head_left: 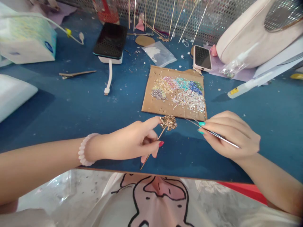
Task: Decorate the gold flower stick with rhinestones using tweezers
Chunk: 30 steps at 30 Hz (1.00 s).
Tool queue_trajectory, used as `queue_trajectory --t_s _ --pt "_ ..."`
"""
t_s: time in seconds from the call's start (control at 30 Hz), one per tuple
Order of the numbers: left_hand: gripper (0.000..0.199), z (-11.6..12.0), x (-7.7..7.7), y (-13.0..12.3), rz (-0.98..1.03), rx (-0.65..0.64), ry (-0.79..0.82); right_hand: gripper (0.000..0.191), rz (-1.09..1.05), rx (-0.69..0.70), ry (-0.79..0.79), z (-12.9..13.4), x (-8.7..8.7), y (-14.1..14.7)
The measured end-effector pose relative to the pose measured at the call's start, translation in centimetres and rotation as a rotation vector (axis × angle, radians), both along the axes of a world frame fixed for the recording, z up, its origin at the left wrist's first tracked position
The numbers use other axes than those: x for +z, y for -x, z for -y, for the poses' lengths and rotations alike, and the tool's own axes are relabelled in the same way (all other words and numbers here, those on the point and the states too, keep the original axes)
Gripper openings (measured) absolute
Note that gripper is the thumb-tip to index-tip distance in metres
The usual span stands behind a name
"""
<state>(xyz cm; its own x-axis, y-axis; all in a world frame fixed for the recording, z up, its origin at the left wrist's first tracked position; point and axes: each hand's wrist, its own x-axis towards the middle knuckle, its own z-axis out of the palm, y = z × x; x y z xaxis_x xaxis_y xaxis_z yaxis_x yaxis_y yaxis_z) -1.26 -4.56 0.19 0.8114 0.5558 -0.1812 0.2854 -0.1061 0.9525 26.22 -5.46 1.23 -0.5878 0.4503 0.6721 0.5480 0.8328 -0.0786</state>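
Note:
My left hand (132,138) is closed around a thin stick (161,134) that carries a gold, flower-like ornament (169,122) at its upper end. The left fingertip touches the ornament's left side. To the right, my right hand (233,134) pinches slim metal tweezers (219,136), whose tips point left toward the ornament and stay apart from it. Just beyond both hands lies a piece of cardboard (151,105) bearing small heaps of sparkly rhinestones (189,99) in silver, blue, turquoise, pink and yellow. Whether the tweezers carry a stone is too small to tell.
Behind the cardboard are a plastic bag (159,53), a small phone (202,57) and several upright sticks (155,15). A dark phone (111,41) with a white cable, a hair clip (78,74) and a tissue pack (28,41) lie left. A white device (246,28) stands back right.

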Motion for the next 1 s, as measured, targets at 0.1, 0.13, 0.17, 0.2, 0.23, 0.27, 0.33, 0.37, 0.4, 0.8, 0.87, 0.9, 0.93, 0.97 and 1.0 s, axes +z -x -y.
queue_trajectory --t_s 0.1,0.13,0.17,0.2,0.23,0.27,0.33,0.37,0.4,0.8,0.87,0.9,0.93,0.97,1.0 --pt "0.020 0.0 0.1 0.0 -0.006 -0.002 0.004 0.027 -0.038 0.049 -0.029 0.2 0.0 -0.1" --pt "0.020 0.0 0.1 0.0 -0.006 -0.002 0.002 0.026 -0.027 0.053 -0.040 0.3 0.2 -0.1" --pt "0.020 0.0 0.1 0.0 -0.005 -0.002 0.001 0.025 -0.012 0.051 -0.050 0.3 0.3 0.0" --pt "0.020 0.0 0.2 0.0 -0.005 -0.002 0.002 0.023 0.007 0.048 -0.054 0.4 0.5 0.2" --pt "0.020 0.0 0.2 -0.1 -0.006 -0.003 0.003 0.022 0.022 0.046 -0.050 0.5 0.7 0.3" --pt "0.019 0.0 0.2 -0.1 -0.007 -0.003 0.006 0.021 0.032 0.052 -0.036 0.6 1.0 0.5" --pt "0.019 0.0 0.2 -0.1 -0.012 -0.006 0.011 0.020 0.043 0.073 0.000 0.8 1.3 0.7" --pt "0.019 0.0 0.3 -0.1 -0.012 -0.007 0.012 0.019 0.048 0.085 0.013 0.9 1.3 0.8" --pt "0.019 0.0 0.2 -0.1 -0.009 -0.008 0.012 0.017 0.055 0.095 0.018 1.0 1.4 0.9" --pt "0.018 0.1 0.1 -0.2 0.002 -0.021 0.007 0.004 0.211 0.117 -0.012 1.8 1.9 1.6" --pt "0.017 0.1 0.1 -0.2 -0.002 -0.018 0.007 0.006 0.209 0.098 -0.022 1.8 2.0 1.8" --pt "0.017 0.1 0.1 -0.2 -0.003 -0.017 0.006 0.006 0.206 0.089 -0.026 1.8 2.0 1.9" --pt "0.017 0.1 0.1 -0.2 -0.003 -0.018 0.003 0.006 0.205 0.084 -0.027 1.8 2.1 1.9" --pt "0.016 0.1 0.1 -0.2 -0.002 -0.019 0.000 0.006 0.205 0.080 -0.025 1.9 2.1 2.0" --pt "0.016 0.1 0.1 -0.2 -0.002 -0.022 -0.002 0.006 0.207 0.077 -0.021 1.9 2.1 2.0"
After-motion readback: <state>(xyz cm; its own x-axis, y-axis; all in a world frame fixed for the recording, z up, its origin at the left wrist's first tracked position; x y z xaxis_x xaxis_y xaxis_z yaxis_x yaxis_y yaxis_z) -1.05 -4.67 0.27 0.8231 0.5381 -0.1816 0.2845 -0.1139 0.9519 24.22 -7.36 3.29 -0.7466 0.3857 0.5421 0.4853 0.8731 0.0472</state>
